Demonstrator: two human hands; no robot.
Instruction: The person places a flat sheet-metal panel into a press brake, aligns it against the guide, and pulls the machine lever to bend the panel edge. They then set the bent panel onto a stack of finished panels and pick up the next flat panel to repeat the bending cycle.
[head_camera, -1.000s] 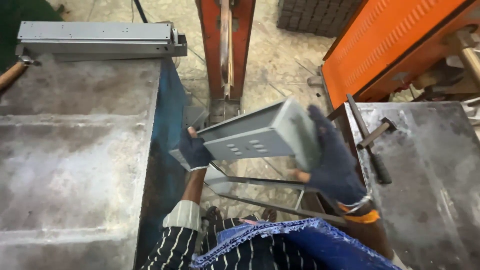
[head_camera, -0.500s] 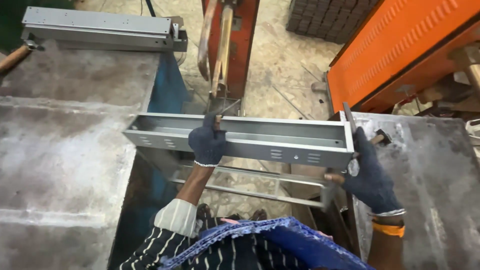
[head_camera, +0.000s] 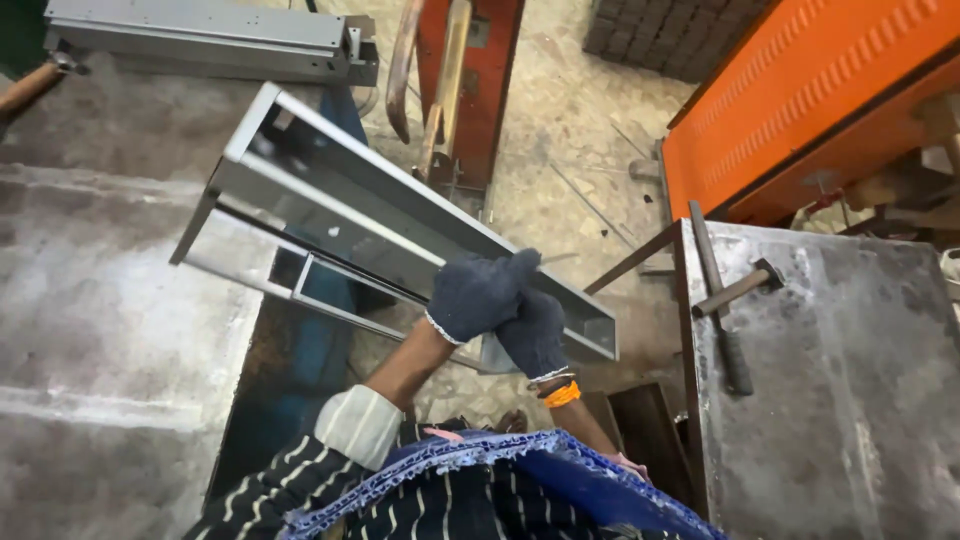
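Note:
I hold a long grey sheet-metal channel (head_camera: 340, 200) by its near end with both hands in dark knit gloves. My left hand (head_camera: 478, 295) wraps over the top edge of the channel, and my right hand (head_camera: 535, 338), with an orange bangle at the wrist, grips just below and beside it. The channel slants up and to the left, open side facing me, and its far end hangs over the edge of the left steel table (head_camera: 100, 330).
A second grey channel (head_camera: 200, 35) lies at the back of the left table. On the right steel table (head_camera: 850, 400) rest a hammer (head_camera: 735, 290) and a metal bar (head_camera: 722, 320). An orange machine (head_camera: 800, 100) and a red upright frame (head_camera: 470, 70) stand beyond.
The channel has swung from lying crosswise in front of me to pointing up-left over the left table. My hands, spread apart before, have come together at its near end.

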